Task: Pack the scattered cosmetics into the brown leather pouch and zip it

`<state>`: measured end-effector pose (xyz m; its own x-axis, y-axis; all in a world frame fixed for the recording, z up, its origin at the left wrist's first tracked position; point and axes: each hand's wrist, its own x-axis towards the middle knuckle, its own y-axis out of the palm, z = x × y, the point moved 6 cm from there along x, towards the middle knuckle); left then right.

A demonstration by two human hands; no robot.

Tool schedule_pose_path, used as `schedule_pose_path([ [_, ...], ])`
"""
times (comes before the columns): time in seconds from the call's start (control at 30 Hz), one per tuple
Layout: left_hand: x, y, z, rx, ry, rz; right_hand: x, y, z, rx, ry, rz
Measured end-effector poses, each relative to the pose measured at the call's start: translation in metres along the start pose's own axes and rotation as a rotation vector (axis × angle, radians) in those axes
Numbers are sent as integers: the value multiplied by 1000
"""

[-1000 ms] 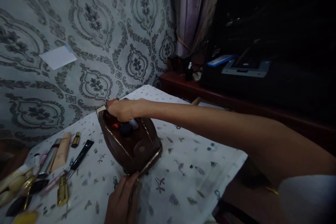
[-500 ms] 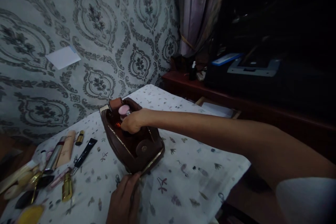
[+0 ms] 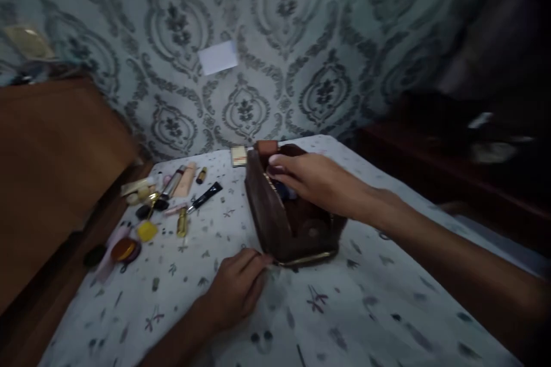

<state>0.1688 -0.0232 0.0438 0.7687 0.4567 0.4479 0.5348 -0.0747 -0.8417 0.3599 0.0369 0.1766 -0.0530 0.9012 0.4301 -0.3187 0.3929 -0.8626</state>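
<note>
A brown zip-top cosmetic bag (image 3: 267, 215) stands open on the patterned cloth, its brass zipper parted. My left hand (image 3: 241, 281) is closed at the bag's near left corner, with the fingertips pinching the edge by the zipper end. Over the opening, my right hand (image 3: 318, 180) reaches in, fingers bent down toward the far left inside. Something pale pink shows at its fingertips, and a dark blue item (image 3: 284, 190) lies just below them. What the right fingers grip is partly hidden and blurred.
Left of the bag lie several cosmetics: a black tube (image 3: 205, 197), a beige tube (image 3: 185, 180), a gold bottle (image 3: 182, 222), a yellow sponge (image 3: 147, 231) and an amber jar (image 3: 125, 249). A small cream box (image 3: 239, 156) stands behind the bag. A wooden cabinet (image 3: 55, 166) borders the left.
The view has swung left, so the bag appears farther right and more cosmetics show. My right hand has risen a little within the bag's opening. My left hand stays at the bag's near corner.
</note>
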Motion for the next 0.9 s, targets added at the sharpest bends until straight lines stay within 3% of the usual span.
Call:
schedule_pose_path([
  [0.1,-10,-17,17,26,-62,-19,-21,-1,27,68,-122,-66],
  [0.17,-21,-27,32,40,-110,-34,-39,9,49,187,-204,-69],
  [0.37,-60,-57,86,168,-310,-110,-81,95,118,422,-379,292],
  [0.5,-79,-74,118,268,-448,-178,-83,156,135,512,-271,474],
  [0.7,-95,-74,146,403,-605,-194,-74,216,135,898,29,515],
  [0.8,-99,-65,153,445,-650,-160,-77,232,129,1101,178,529],
  [0.9,-100,-59,158,467,-676,-117,-79,233,126,1152,171,489],
])
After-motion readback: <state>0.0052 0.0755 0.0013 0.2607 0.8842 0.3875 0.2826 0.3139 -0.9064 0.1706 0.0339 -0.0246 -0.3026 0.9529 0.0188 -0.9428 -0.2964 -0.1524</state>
